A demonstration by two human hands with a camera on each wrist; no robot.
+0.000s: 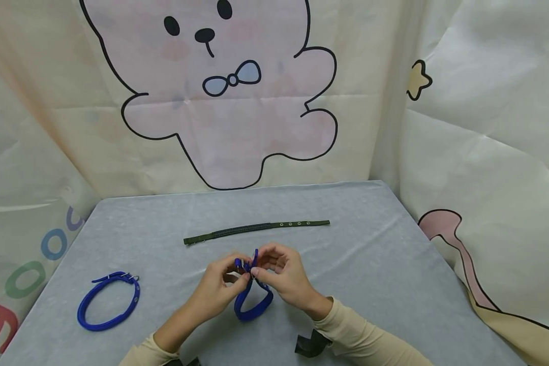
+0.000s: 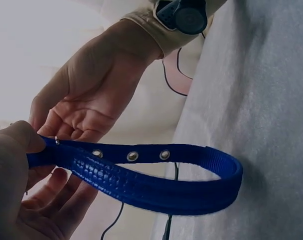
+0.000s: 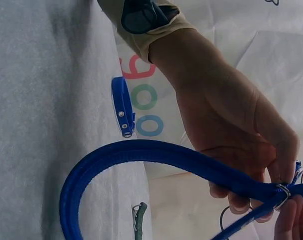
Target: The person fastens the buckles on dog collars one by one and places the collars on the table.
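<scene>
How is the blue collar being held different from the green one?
The held blue collar is curved into a loop, while the green collar lies nearly straight on the table. The held blue collar is bright blue; the green collar is dark green with a darker section along it. Both carry a row of metal-ringed holes.

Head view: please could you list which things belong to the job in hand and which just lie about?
Apparently in the job:
blue looped strap with metal eyelets
left hand
right hand

Likely lying about:
closed round blue strap
straight green eyeleted strap
</scene>
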